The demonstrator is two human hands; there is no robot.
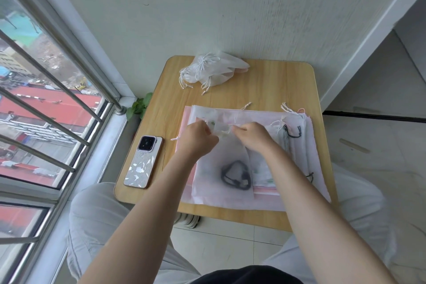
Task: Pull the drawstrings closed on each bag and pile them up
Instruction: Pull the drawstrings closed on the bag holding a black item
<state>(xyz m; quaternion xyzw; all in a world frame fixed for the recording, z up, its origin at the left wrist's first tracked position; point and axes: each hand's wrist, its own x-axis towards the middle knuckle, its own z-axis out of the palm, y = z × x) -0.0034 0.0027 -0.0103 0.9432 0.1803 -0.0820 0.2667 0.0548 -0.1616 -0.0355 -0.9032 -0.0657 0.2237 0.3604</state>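
A translucent white drawstring bag with a dark coiled cable inside lies on top of a flat stack of white and pink bags on the small wooden table. My left hand and my right hand both pinch the bag's gathered top edge, close together at its mouth. A thin drawstring end sticks out to the left of my left hand. At the table's far edge lies a pile of white bags with their strings pulled tight.
A phone lies face down on the table's left side. A barred window runs along the left, a wall stands right behind the table, and a small green plant sits in the corner. My knees flank the table.
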